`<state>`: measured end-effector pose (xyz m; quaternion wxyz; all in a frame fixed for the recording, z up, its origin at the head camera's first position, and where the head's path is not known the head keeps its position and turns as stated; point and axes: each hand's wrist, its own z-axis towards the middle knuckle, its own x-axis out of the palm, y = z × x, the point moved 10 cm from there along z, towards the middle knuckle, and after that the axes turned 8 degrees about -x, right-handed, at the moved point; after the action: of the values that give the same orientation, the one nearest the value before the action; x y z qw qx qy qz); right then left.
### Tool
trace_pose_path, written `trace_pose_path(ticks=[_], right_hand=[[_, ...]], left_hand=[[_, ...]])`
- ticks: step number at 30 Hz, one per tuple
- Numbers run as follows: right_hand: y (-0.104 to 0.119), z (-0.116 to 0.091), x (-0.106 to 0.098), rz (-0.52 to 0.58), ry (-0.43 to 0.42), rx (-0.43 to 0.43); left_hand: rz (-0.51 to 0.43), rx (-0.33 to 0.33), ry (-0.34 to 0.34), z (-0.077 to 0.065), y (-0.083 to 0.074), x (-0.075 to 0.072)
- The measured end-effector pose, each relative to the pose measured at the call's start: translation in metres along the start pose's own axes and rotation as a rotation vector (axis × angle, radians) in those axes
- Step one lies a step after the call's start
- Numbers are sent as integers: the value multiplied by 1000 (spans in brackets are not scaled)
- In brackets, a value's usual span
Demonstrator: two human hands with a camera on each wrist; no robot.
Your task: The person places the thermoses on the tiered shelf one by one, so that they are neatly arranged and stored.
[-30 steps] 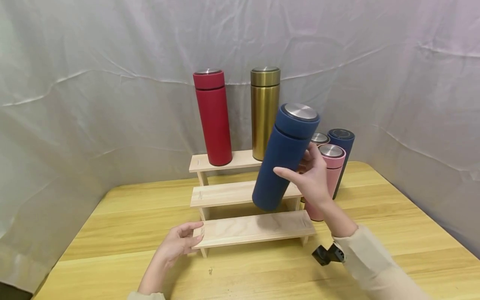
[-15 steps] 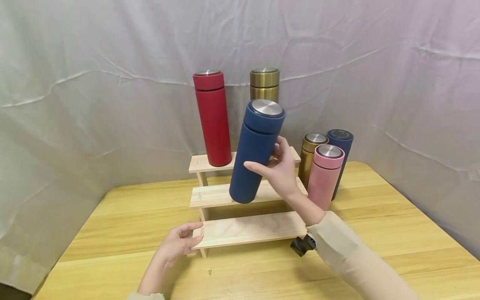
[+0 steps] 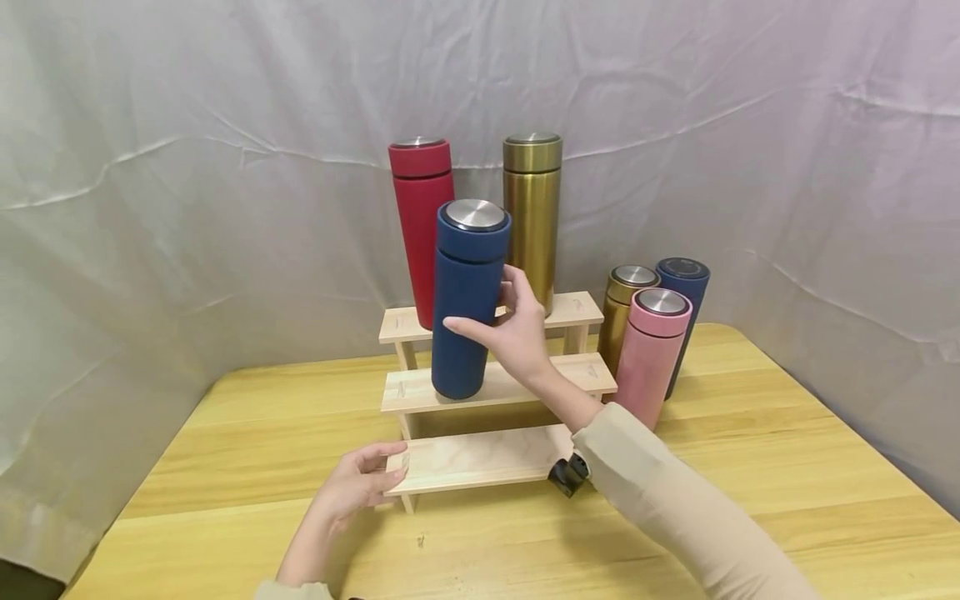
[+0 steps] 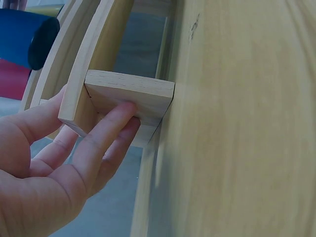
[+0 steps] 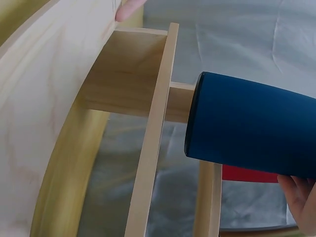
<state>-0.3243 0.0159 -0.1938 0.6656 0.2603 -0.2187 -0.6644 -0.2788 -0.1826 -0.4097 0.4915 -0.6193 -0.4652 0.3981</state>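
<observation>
My right hand grips a blue thermos flask with a silver-topped lid, thumb across its front. The flask is nearly upright and overlaps the middle tier of a three-step wooden stand; in the right wrist view the flask's base shows right by that tier's edge. With thumb and fingers, my left hand holds the left end of the bottom tier; the left wrist view shows fingers against its end support. A red flask and a tall gold flask stand on the top tier.
Right of the stand, a pink flask, a shorter gold flask and another dark blue flask are grouped on the wooden table. A grey cloth backdrop surrounds the table's back and sides.
My right hand has carried the blue flask leftward from the stand's right side, and the flask has turned from tilted to nearly upright. My left hand has stayed on the bottom tier.
</observation>
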Motion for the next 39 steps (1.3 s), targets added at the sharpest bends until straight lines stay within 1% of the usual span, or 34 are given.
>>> trace_pose_path(ticks=[3, 10, 14, 17, 21, 24, 29, 31, 36, 39], right_hand=[[-9, 2, 5, -37, 15, 4], [-12, 2, 14, -98, 36, -20], [-16, 0, 18, -121, 46, -8], [-6, -1, 20, -134, 44, 12], [14, -2, 23, -162, 54, 34], [16, -2, 27, -163, 76, 47], [9, -1, 32, -117, 101, 38], [-2, -1, 33, -97, 105, 38], [-27, 0, 35, -95, 117, 55], [-29, 1, 36, -112, 124, 46]], left_hand=[[4, 4, 5, -1, -2, 0], [-1, 3, 7, -1, -2, 2], [-3, 0, 5, -2, -3, 2], [1, 3, 9, -3, -4, 2], [3, 0, 9, -2, -3, 1], [-1, -9, 3, -1, -3, 1], [2, -6, 13, -2, -3, 1], [1, -6, 15, -2, -3, 2], [-2, -7, 14, -2, -3, 2], [-2, -7, 10, -2, -3, 2]])
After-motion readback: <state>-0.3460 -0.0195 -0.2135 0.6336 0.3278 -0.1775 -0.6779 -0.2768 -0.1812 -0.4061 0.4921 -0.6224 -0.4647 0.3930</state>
